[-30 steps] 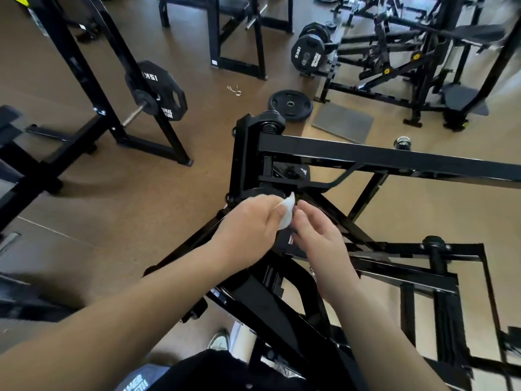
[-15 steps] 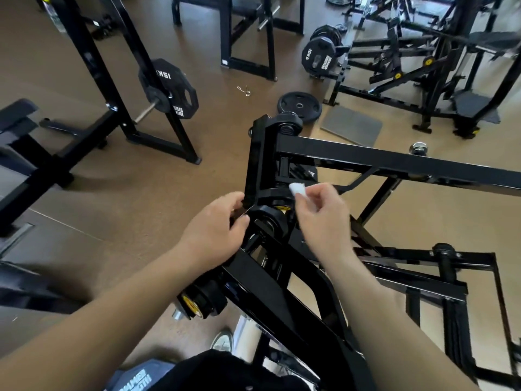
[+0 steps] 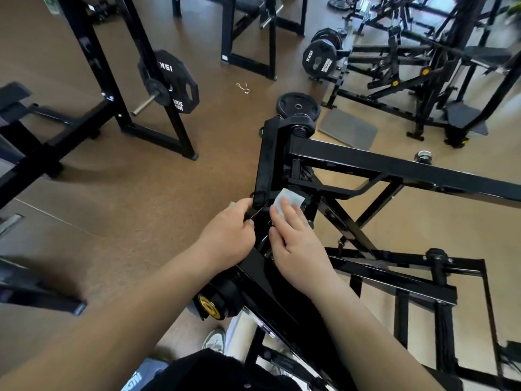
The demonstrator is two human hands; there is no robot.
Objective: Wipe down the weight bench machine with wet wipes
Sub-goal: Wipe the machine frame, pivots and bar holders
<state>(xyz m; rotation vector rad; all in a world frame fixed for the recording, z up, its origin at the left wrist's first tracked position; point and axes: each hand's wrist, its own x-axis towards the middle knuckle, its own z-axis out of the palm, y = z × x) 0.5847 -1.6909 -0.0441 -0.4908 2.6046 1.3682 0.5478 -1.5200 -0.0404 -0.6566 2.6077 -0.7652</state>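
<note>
Fingers of the right grip (image 3: pixel 298 249) lie straight and flat on one white wet wipe (image 3: pixel 289 203), pressing it onto the black weight bench machine (image 3: pixel 394 167) just beside the foot of its upright bar (image 3: pixel 265 165). The left grip (image 3: pixel 228 235) curls narrow round that foot, across the bar from the wipe. One yellow-capped hub (image 3: pixel 210 306) sits nearer the person than the bar, under the left wrist. Beyond the bar's top lie one loose weight plate (image 3: pixel 298 104), one grey mat (image 3: pixel 348 128) and one small wire clip (image 3: pixel 243 87). Left of the bar, bare brown floor (image 3: pixel 141 215) stretches to a rack (image 3: pixel 84 52) carrying one hung plate (image 3: pixel 169 80). Right of the bar, frame rails (image 3: pixel 394 280) crowd close.
</note>
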